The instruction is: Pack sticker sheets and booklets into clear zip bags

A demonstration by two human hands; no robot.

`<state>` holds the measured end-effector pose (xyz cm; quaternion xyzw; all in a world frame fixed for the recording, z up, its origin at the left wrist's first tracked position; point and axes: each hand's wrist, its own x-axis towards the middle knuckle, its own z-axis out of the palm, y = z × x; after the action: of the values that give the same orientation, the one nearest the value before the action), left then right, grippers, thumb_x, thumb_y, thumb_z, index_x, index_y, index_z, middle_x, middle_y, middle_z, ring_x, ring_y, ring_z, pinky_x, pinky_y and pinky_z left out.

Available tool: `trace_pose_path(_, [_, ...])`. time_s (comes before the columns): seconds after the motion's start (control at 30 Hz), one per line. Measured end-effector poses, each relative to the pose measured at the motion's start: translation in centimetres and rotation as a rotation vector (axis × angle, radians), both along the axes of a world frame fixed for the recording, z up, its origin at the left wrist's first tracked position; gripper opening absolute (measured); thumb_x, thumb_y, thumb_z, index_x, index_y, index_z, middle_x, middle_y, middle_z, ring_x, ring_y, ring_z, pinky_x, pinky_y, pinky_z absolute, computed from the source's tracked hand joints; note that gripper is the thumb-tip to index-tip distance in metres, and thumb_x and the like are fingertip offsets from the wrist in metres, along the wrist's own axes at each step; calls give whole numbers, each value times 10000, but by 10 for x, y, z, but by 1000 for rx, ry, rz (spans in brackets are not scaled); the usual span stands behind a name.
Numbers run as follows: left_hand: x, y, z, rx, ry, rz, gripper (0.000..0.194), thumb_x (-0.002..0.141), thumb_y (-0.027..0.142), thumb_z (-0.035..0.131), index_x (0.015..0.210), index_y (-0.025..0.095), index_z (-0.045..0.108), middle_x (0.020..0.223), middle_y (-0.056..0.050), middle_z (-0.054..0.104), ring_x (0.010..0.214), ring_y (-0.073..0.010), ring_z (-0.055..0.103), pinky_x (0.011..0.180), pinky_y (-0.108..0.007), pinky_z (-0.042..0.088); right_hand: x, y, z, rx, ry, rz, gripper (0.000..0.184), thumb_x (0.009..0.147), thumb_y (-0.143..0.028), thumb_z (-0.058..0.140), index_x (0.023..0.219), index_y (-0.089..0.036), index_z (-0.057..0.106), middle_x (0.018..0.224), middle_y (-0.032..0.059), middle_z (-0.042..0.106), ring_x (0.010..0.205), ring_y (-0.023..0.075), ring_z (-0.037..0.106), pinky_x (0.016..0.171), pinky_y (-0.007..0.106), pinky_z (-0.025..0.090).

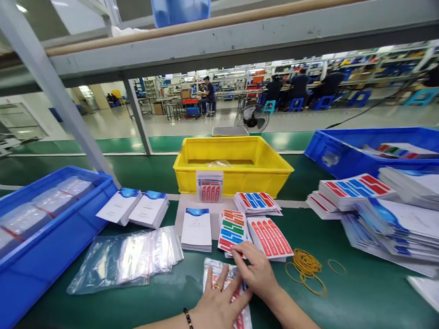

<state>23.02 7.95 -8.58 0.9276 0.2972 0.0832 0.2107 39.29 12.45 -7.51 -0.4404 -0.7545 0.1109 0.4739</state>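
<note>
My left hand (222, 303) lies flat with spread fingers on a clear plastic bag (211, 266), which has red-and-white printed sheets inside. My right hand (257, 271) is over the bag's upper right corner, fingers bent and thumb apart. Its fingertips reach the lower edge of a stack of multicoloured sticker sheets (232, 229); whether they touch it I cannot tell. Beside that stack lie red sticker sheets (270, 237) and red-and-blue sheets (258, 201). White booklets (196, 232) with blue tops are stacked left of them. Further left is a pile of clear bags (147, 256).
A yellow bin (234, 178) stands behind the stacks, a bagged set (209, 186) leaning on its front. Blue bins stand left (81, 227) and right (349, 155). Rubber bands (306, 264) lie near my right arm. More booklets (409, 225) are piled at right.
</note>
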Motion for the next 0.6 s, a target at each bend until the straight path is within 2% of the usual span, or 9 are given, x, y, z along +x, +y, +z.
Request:
trace_pose_path(0.07, [-9, 0, 10, 50, -113, 86, 509, 818, 401, 426, 1283, 200, 377, 1290, -122, 445, 1212, -324, 354, 951, -518, 322, 3, 0, -1, 2, 5, -5, 132, 833, -179, 457, 785, -165, 579, 708, 57, 594, 679, 161, 558, 626, 288, 457])
trace_pose_path(0.13, [-26, 5, 23, 122, -199, 233, 282, 813, 232, 372, 1006, 160, 564, 982, -110, 610, 946, -227, 546, 811, -351, 445, 4, 1, -2, 4, 8, -6, 136, 837, -189, 456, 785, -169, 579, 715, 60, 599, 681, 164, 564, 619, 287, 459])
trace_pose_path(0.2, [-50, 12, 36, 191, -195, 438, 249, 806, 177, 325, 758, 167, 570, 721, -84, 600, 683, -182, 550, 624, -283, 445, 4, 0, -1, 12, 11, 3, 130, 837, -191, 458, 796, -172, 580, 725, 62, 602, 686, 166, 568, 616, 286, 462])
trace_pose_path(0.27, [-77, 22, 46, 217, -110, 684, 230, 812, 189, 338, 695, 182, 536, 679, -53, 589, 617, -169, 538, 557, -254, 407, 3, -1, 0, 22, 13, 16, 123, 838, -185, 459, 800, -174, 575, 722, 60, 598, 679, 162, 565, 606, 281, 462])
trace_pose_path(0.3, [-90, 27, 49, 227, -88, 755, 237, 819, 195, 341, 662, 182, 519, 638, -43, 573, 578, -168, 529, 521, -246, 377, 2, -1, 1, 26, 16, 22, 120, 838, -181, 459, 799, -174, 572, 717, 58, 596, 673, 160, 563, 600, 278, 462])
trace_pose_path(0.37, [-112, 35, 48, 251, -69, 846, 175, 785, 218, 413, 635, 179, 495, 561, -31, 535, 490, -168, 489, 446, -235, 295, 0, -3, 3, 32, 20, 31, 118, 839, -180, 457, 794, -175, 567, 710, 55, 594, 665, 157, 561, 591, 274, 463])
trace_pose_path(0.43, [-127, 41, 41, 254, -63, 881, 106, 717, 197, 488, 612, 178, 484, 493, -9, 496, 414, -149, 444, 407, -220, 220, -1, -3, 4, 38, 26, 28, 120, 839, -189, 458, 790, -174, 567, 708, 57, 596, 663, 158, 563, 586, 273, 465])
trace_pose_path(0.53, [-137, 46, 29, 258, -76, 889, 121, 678, 145, 480, 562, 178, 470, 456, 0, 470, 387, -128, 417, 397, -211, 172, -2, -3, 4, 46, 35, 16, 123, 836, -206, 466, 789, -173, 574, 707, 64, 601, 661, 164, 566, 580, 276, 469])
trace_pose_path(0.6, [-138, 47, 27, 263, -90, 886, 147, 676, 133, 465, 536, 177, 465, 454, -6, 465, 396, -126, 410, 402, -215, 164, -2, -3, 4, 37, 42, 13, 131, 834, -216, 466, 782, -174, 579, 703, 70, 601, 657, 170, 567, 574, 280, 470])
